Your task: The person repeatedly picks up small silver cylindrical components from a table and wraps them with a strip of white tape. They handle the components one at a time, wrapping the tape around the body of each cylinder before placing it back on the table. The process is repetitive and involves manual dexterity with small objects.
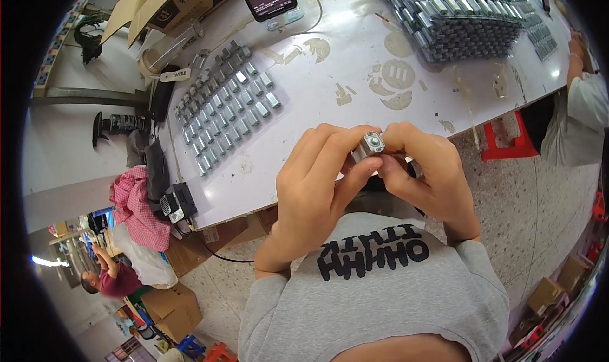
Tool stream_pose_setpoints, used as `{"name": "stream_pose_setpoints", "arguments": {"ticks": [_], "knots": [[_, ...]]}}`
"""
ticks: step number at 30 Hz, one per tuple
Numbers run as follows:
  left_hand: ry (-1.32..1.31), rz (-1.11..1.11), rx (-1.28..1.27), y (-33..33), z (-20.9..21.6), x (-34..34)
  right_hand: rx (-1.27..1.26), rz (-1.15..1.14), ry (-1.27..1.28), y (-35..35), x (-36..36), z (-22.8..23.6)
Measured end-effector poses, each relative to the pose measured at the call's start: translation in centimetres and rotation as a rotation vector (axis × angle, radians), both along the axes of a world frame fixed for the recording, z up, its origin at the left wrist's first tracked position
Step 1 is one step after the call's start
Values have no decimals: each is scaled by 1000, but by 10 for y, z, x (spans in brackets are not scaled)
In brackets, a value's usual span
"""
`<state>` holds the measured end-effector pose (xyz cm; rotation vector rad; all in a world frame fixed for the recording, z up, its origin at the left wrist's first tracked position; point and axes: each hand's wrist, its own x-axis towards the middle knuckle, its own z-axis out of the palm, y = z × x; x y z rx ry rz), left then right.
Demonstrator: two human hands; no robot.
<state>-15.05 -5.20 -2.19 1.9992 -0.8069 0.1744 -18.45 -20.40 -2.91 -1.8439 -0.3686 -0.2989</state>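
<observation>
Close in front of my chest, past the near edge of the table, both my hands meet around a small silver motor. Its round end with a raised centre faces up. My left hand has thumb and forefinger pinched on the motor's body. From the other side, my right hand is closed, its thumb and fingertip pressed against the motor; whether it also holds something small is hidden. Rows of similar silver motors stand on the table to the left. Farther right, more of them are stacked in a thick layered block.
A phone and its cable lie at the table's far side. At far left are a cardboard box, a clear plastic cup and a pink checked cloth. A red stool and another person's arm are at right.
</observation>
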Motion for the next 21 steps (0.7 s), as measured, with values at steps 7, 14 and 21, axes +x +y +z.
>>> {"name": "stream_pose_setpoints", "arguments": {"ticks": [7,14,21], "knots": [[442,-116,-67,11,8,17,-335,-19,-221,-3,9,8],[682,-206,-233,1,4,33,-651,-82,-633,-5,24,-1],[125,278,26,9,-24,134,157,344,-307,-6,26,-9]]}}
